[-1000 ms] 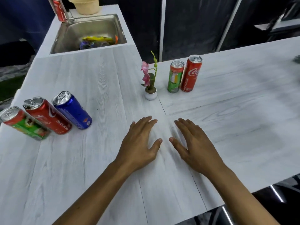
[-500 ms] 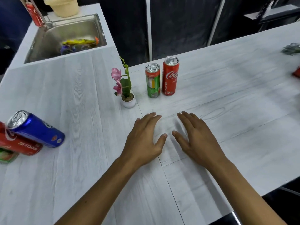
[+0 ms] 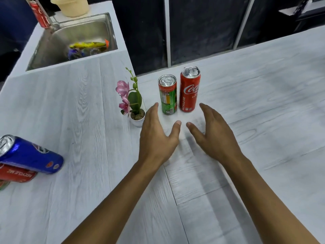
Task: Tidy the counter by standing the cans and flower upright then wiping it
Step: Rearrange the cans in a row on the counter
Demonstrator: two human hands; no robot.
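Observation:
A green can point(image 3: 168, 95) and a taller red cola can point(image 3: 189, 89) stand upright side by side on the white wood-grain counter point(image 3: 263, 111). Left of them a small pink flower in a white pot point(image 3: 133, 103) stands upright. My left hand point(image 3: 158, 132) is raised with fingers apart just in front of the green can, beside the pot. My right hand point(image 3: 213, 132) is raised and open in front of the red can. Neither hand touches a can. At the left edge a blue can point(image 3: 30, 154) and a red can point(image 3: 16, 173) lie on their sides.
A steel sink point(image 3: 73, 39) with coloured items inside is set into the counter at the back left. A cream bowl point(image 3: 72, 5) and another red can point(image 3: 39, 14) stand behind the sink. A sliver of a green can point(image 3: 2, 184) shows at the far left edge.
Both hands have lifted off the counter and moved forward toward the two upright cans, fingers spreading. The view has shifted, so the lying cans sit further left.

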